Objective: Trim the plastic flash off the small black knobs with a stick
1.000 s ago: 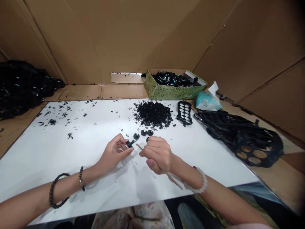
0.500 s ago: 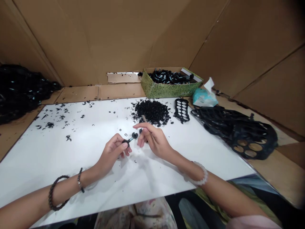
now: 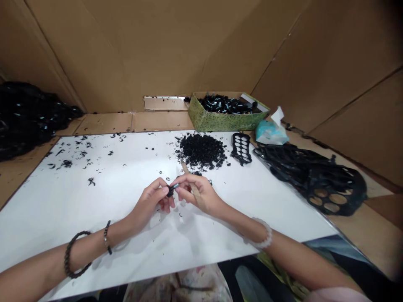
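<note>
My left hand (image 3: 151, 199) is closed, its thumb and fingers pinching a small black rubber part with a shiny metal stud (image 3: 175, 186). The stud points up and to the right. My right hand (image 3: 198, 193) meets it from the right, its thumb and forefinger at the stud's end. A thin, pointed, greyish-brown tool (image 3: 184, 167) lies across the right hand, its tip sticking out past the fingers; its exact kind is unclear. Just beyond the right hand is a heap of small black rings and bits (image 3: 203, 150) on the white board (image 3: 103, 218).
A green box (image 3: 226, 121) of black parts with metal studs stands at the back. Beside it are a tissue pack (image 3: 271, 133) and a black perforated sheet (image 3: 241, 147). More black sheets (image 3: 315, 172) lie right; a black pile (image 3: 28, 117) lies left. Black scraps (image 3: 66, 163) dot the board.
My right hand has come down and left to the part in my left hand, with the tool still in it. The black disc seen at the stud's end is no longer visible there.
</note>
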A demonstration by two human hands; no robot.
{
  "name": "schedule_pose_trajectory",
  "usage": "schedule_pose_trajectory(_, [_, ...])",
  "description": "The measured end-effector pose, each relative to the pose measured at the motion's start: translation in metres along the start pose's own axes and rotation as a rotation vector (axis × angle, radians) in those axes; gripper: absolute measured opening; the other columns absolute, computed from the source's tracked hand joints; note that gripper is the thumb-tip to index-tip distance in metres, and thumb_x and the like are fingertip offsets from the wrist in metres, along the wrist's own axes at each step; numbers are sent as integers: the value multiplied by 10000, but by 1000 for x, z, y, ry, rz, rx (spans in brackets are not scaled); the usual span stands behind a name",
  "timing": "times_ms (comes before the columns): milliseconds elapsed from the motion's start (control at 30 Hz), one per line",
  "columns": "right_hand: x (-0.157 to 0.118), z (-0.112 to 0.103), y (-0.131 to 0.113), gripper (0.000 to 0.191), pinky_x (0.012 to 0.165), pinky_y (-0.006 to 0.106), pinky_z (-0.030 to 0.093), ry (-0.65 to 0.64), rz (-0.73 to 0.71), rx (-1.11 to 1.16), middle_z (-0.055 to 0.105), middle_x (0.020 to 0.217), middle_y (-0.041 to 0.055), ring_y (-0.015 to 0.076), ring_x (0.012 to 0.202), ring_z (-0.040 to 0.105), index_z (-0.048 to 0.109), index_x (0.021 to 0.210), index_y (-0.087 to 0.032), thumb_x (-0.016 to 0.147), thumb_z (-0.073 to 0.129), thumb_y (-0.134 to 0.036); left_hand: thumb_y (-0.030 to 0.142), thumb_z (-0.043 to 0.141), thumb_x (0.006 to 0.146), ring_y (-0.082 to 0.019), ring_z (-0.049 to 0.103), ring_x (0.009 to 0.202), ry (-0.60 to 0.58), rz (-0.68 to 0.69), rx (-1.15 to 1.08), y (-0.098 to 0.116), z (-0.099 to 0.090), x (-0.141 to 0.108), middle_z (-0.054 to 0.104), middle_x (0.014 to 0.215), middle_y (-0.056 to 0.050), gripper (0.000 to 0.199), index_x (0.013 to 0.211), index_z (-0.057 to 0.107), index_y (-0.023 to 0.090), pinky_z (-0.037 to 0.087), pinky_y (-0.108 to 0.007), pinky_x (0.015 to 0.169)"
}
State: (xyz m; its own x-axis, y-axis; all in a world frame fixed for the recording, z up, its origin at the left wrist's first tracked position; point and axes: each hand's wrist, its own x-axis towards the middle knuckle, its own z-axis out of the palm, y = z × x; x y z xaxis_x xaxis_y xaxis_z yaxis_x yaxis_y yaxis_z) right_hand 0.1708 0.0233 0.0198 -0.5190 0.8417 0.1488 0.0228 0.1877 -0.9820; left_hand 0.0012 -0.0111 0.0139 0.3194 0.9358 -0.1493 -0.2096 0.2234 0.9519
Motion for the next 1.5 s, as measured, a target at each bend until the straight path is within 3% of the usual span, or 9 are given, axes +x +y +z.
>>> schedule_pose_trajectory(300, [-1, 9, -1, 233, 404, 181, 372, 71, -34, -85, 513, 521, -44, 62, 426, 461, 478, 702, -163, 805, 546, -360, 383, 527, 814, -94, 531, 522, 110, 10, 20, -4, -1, 2, 615, 662, 24, 216, 755, 418, 206, 382, -215, 530])
schedule_pose_trajectory(400, [1, -13, -4, 231, 430, 217, 385, 340, -299, -394, 516, 504, -38, 83, 414, 455, 499, 716, -180, 853, 467, -364, 377, 530, 816, -94, 539, 536, 149, 13, 37, -7, -3, 5, 622, 700, 19, 208, 780, 413, 208, 390, -213, 529])
schedule_pose_trajectory(467, [6, -43, -6, 326, 423, 232, 340, 691, -544, -753, 477, 460, -27, 99, 406, 427, 488, 625, -196, 842, 443, -434, 362, 541, 812, -92, 538, 537, 150, 16, 51, -8, -4, 5, 619, 706, 19, 193, 807, 423, 209, 393, -212, 528])
schedule_pose_trajectory(600, [18, -99, -7, 456, 446, 253, 234, 921, -352, -1121, 365, 388, -21, 106, 398, 366, 428, 469, -192, 810, 479, -491, 332, 560, 803, -87, 529, 534, 123, 25, 81, -7, -4, 5, 619, 700, 15, 174, 824, 445, 202, 392, -212, 526])
schedule_pose_trajectory(700, [18, -102, -11, 541, 463, 241, 289, 884, -300, -1054, 453, 435, -3, 109, 417, 434, 583, 656, -169, 905, 247, -513, 330, 556, 808, -78, 520, 535, 137, 21, 92, -5, -3, 3, 620, 716, 15, 165, 823, 450, 204, 392, -208, 529])
schedule_pose_trajectory(800, [10, -75, -18, 676, 457, 229, 341, 704, -535, -854, 539, 531, 6, 109, 453, 498, 569, 1047, -166, 904, 28, -544, 317, 569, 800, -69, 512, 537, 154, -3, 107, -3, -2, 3, 614, 732, 18, 162, 834, 454, 207, 394, -201, 533])
schedule_pose_trajectory(967, [-7, -28, -18, 513, 450, 252, 319, 320, -1092, -991, 516, 483, 10, 112, 449, 452, 552, 666, -167, 941, 203, -424, 310, 621, 762, -68, 513, 552, 166, 12, 114, -5, -1, 4, 591, 762, 23, 235, 901, 458, 214, 400, -194, 522])
schedule_pose_trajectory(1133, [-14, -9, -11, 372, 422, 258, 262, 270, -1138, -1028, 404, 411, -15, 103, 418, 321, 427, 494, -184, 858, 396, -254, 268, 652, 746, -57, 495, 561, 95, 44, 90, -4, -2, 4, 598, 745, 30, 266, 916, 455, 210, 390, -172, 521])
schedule_pose_trajectory(1500, [-11, -4, -5, 328, 407, 264, 230, 243, -1192, -1048, 364, 400, -20, 108, 414, 288, 412, 471, -191, 799, 408, -195, 341, 547, 827, -58, 484, 492, 82, -2, 13, -2, -2, 3, 634, 667, 18, 178, 808, 456, 189, 393, -180, 505])
